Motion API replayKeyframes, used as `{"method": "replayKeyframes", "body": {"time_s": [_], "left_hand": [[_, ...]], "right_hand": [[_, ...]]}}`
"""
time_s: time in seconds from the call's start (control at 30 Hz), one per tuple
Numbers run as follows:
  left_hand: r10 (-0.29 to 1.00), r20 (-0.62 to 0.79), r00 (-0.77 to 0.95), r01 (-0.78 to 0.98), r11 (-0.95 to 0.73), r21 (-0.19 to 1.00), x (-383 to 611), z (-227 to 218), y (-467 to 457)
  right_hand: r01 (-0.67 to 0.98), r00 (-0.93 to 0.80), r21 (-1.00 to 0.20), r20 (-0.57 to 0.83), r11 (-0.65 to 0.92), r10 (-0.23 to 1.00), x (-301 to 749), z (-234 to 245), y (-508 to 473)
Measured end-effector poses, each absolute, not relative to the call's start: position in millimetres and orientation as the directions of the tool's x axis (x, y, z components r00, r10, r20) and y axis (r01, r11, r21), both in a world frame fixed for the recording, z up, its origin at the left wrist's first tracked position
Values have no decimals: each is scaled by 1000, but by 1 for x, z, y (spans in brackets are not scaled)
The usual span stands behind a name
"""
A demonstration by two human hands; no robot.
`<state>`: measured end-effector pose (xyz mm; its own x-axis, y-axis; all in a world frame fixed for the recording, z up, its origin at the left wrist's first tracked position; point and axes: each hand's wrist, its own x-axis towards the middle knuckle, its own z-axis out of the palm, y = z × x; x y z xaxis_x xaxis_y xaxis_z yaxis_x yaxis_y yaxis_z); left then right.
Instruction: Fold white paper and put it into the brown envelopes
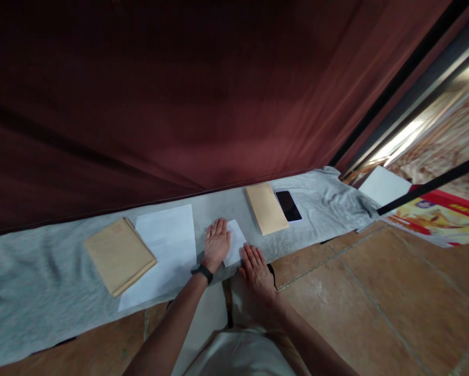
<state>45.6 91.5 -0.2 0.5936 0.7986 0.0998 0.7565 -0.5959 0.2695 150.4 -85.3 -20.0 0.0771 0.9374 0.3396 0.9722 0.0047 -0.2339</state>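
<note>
A small folded white paper [234, 244] lies on the grey cloth-covered bench in front of me. Flat along its left edge rests my left hand [217, 243], fingers stretched out, a dark band around the wrist. My right hand [257, 270] lies palm down at the paper's lower right corner, fingers extended and touching it. Left of my left hand is a large white sheet [167, 245], partly under a stack of brown envelopes [119, 255]. To the right of the small paper sits another stack of tan envelopes [266, 209].
A dark-screened phone [289, 206] lies against the right envelopes. Behind the grey cloth [34, 282] hangs a dark red curtain [226, 104]. Beyond the bench's right end are a black bar [434, 183], a white box [385, 185] and a colourful printed carton [438, 216] above the tiled floor.
</note>
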Motion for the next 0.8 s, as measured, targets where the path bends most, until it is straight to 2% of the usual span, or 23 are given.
{"method": "replayKeyframes", "body": {"time_s": [0.13, 0.23, 0.37, 0.53, 0.67, 0.73, 0.8], "left_hand": [[841, 141, 523, 774, -538, 333, 23, 1, 88], [885, 153, 439, 759, -456, 465, 18, 4, 93], [953, 14, 304, 704, -234, 671, 24, 14, 114], [960, -63, 273, 648, -135, 749, 25, 24, 124], [950, -161, 266, 552, -13, 834, 21, 27, 114], [937, -211, 278, 487, 52, 872, 20, 32, 111], [926, -240, 292, 429, 98, 898, 20, 40, 111]], "right_hand": [[970, 79, -242, 353, 9, 932, 150, -25, -86], [966, 87, -258, 369, 12, 925, 149, -30, -86], [962, 117, -273, 355, -17, 928, 147, -32, -84], [963, 122, -267, 315, -36, 941, 143, -24, -84], [963, 78, -268, 316, 10, 946, 143, -17, -86], [952, 61, -303, 318, 40, 946, 145, -13, -86], [913, 84, -404, 312, 52, 946, 148, -6, -84]]}}
